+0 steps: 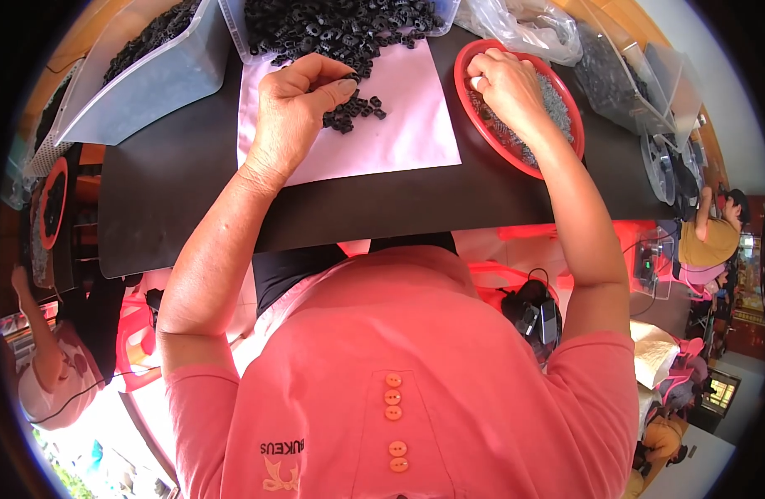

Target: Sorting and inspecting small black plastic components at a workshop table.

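Note:
My left hand (293, 112) is above the pink sheet (399, 141), thumb and forefinger pinched on a small black plastic part that shows at the fingertips. A little heap of similar black parts (370, 108) lies on the sheet beside it. My right hand (509, 87) reaches into a red oval basin (578, 133) of small grey pieces (557, 108). Its fingers are curled together, and whatever they pinch is hidden. Something white (480, 83) shows at one of those fingers.
A clear bin of black parts (341, 25) stands at the sheet's far edge. Another bin (150, 91) is at the left, and clear containers (632, 91) line the right. A plastic bag (532, 25) lies behind the basin. Other people sit at both sides.

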`<move>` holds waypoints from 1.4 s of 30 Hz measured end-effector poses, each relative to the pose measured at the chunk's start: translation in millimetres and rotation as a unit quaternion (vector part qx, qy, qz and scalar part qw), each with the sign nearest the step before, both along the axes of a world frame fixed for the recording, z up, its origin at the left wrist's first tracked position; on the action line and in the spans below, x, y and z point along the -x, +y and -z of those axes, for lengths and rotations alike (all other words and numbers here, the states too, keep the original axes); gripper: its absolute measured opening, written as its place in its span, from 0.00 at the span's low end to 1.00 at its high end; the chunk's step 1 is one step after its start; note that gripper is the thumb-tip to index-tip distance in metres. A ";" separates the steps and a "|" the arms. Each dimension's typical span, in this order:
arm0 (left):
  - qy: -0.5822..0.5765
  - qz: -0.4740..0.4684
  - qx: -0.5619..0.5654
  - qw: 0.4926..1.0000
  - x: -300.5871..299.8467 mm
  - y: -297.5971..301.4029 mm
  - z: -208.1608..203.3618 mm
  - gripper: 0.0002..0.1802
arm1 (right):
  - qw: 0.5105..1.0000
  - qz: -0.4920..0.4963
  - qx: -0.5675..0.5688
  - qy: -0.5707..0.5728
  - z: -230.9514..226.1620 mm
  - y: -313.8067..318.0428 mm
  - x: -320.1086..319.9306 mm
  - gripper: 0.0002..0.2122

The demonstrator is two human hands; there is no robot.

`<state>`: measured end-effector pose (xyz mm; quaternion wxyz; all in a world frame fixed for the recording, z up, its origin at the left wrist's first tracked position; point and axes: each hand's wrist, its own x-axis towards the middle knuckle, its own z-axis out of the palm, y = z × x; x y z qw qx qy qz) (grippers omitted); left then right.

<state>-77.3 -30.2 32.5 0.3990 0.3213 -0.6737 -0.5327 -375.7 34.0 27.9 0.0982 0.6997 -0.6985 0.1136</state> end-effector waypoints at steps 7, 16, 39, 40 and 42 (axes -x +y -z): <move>0.014 0.007 -0.045 0.999 -1.2 -1.9 -4.4 0.08 | 0.999 -0.007 0.024 0.042 -3.2 6.5 -1.5 0.04; 0.051 0.021 -0.100 0.993 1.3 -3.3 -1.8 0.08 | 0.870 -0.161 0.077 -0.459 -22.4 -9.8 -78.0 0.04; -0.028 -0.014 -0.052 0.998 3.1 -8.5 3.9 0.10 | 0.841 -0.192 0.025 -0.505 -7.3 -32.4 -108.8 0.05; -0.029 -0.013 -0.047 0.998 3.4 -7.9 3.7 0.10 | 0.832 -0.194 0.031 -0.518 -8.2 -31.1 -109.3 0.07; -0.038 -0.010 -0.044 0.998 3.8 -6.3 2.1 0.10 | 0.832 -0.200 0.036 -0.516 -8.7 -29.5 -109.6 0.07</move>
